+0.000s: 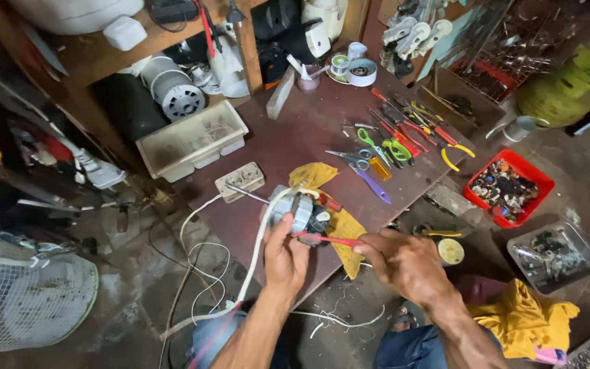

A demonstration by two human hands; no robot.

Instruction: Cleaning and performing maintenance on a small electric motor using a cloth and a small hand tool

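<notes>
- At the edge of the brown worktable (295, 137), the left hand (285, 256) is closed around a small fan motor (302, 210).
- The right hand (404, 263) pinches a red-handled tool (329, 240) against the motor, above a yellow cloth (346, 229).

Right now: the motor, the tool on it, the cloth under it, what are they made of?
Motor in the left hand: grey dull metal housing, bare steel-looking shaft. Tool in the right hand: glossy red handle, likely plastic; tip hidden. Cloth: yellow fabric, creased and limp. Table: matte dark brown, probably painted wood.
</notes>
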